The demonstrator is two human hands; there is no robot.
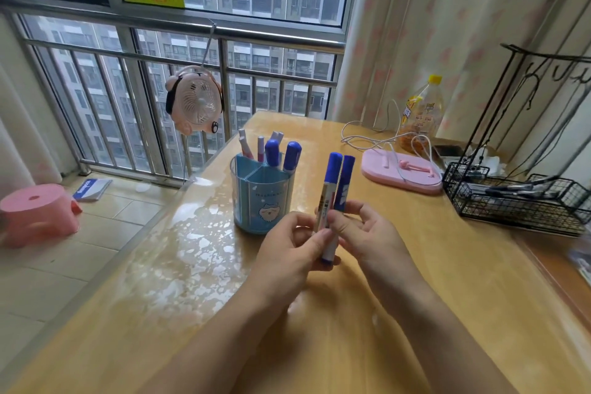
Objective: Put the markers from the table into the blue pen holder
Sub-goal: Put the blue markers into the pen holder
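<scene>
The blue pen holder [260,198] stands on the wooden table [204,265], left of centre, with several markers and pens upright in it. Just right of the holder and above the table I hold two blue-capped markers upright, side by side. My left hand [289,249] grips the white-bodied marker [329,198] near its lower end. My right hand [367,233] pinches the blue-bodied marker [344,184] at its base. The two hands touch around the markers.
A pink stand [399,174] with white cables lies behind the hands. A black wire rack [515,198] fills the right side, a plastic bottle [422,115] stands by the curtain. A pink fan [195,101] hangs on the railing; a pink stool [36,213] sits on the floor.
</scene>
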